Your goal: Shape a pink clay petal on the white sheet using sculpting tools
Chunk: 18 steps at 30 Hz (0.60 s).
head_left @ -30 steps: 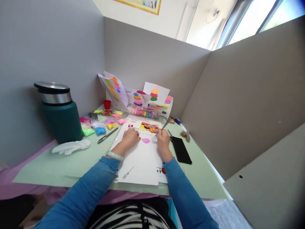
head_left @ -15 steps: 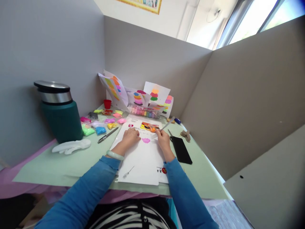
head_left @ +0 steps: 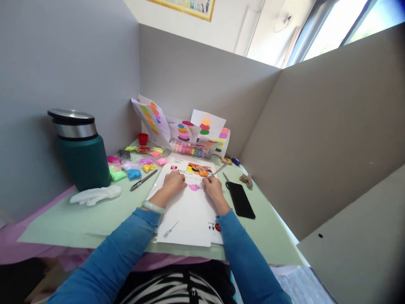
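**Fork tines meet pink clay on the white sheet**

We look down on the desk, and the right hand (head_left: 212, 188) is closed around the handle of a metal fork (head_left: 211, 175). The handle rises toward one o'clock past the knuckles, while the tines point toward nine o'clock and rest at the edge of the pink clay patch (head_left: 193, 187). Whether the tines press into the clay or merely touch it, we cannot tell at this size.

The left hand (head_left: 173, 181) lies palm down on the white paper sheet (head_left: 186, 219), fingers loosely curled, holding nothing, just at nine o'clock of the clay. A pale green bangle (head_left: 153, 206) sits on that wrist, above the blue sleeve (head_left: 126, 249).

The clay patch lies flat on the upper part of the sheet, between the two hands, just below a printed picture (head_left: 198, 169) at twelve o'clock.

Around the work, a black phone (head_left: 240, 199) lies at three o'clock of the right hand, near but apart. At ten o'clock, small bags of coloured clay (head_left: 134, 164) are scattered on the green mat (head_left: 79, 219), with a pen (head_left: 143, 180) lying aslant beside the sheet. Farther toward nine o'clock stands a dark green flask (head_left: 81, 152) with a steel lid, and a white glove (head_left: 95, 195) lies in front of it. At twelve o'clock, papers with colour swatches (head_left: 186, 126) lean against the grey partition (head_left: 196, 80), a small red cup (head_left: 143, 138) to their left.
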{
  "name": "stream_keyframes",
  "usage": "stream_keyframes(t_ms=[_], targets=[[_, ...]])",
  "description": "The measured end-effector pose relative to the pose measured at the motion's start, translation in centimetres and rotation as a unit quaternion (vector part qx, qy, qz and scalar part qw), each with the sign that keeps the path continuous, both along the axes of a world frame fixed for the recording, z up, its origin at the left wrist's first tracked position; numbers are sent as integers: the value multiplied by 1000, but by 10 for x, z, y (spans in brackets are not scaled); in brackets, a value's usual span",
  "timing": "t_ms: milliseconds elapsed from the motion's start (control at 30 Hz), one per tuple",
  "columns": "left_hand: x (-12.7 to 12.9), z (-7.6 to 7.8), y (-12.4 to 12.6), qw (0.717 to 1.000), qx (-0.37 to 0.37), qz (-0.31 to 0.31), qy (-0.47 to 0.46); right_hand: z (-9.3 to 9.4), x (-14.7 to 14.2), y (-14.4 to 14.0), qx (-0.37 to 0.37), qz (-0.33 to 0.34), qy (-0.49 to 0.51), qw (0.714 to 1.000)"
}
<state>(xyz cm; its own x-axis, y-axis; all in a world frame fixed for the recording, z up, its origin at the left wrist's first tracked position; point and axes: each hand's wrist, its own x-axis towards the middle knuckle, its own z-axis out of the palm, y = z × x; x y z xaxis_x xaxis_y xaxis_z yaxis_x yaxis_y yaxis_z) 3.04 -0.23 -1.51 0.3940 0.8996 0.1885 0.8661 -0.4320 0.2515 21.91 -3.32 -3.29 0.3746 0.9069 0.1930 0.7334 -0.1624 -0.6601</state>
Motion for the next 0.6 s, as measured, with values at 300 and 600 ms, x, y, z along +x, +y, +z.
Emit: stream_keyframes(t_ms=[300, 600], targets=[[1, -1, 1, 1000, 2, 6, 1, -2, -3, 4, -25, -28, -72, 997], [1, -2, 1, 1000, 0, 9, -5, 2, 0, -4, 4, -30, -22, 999]])
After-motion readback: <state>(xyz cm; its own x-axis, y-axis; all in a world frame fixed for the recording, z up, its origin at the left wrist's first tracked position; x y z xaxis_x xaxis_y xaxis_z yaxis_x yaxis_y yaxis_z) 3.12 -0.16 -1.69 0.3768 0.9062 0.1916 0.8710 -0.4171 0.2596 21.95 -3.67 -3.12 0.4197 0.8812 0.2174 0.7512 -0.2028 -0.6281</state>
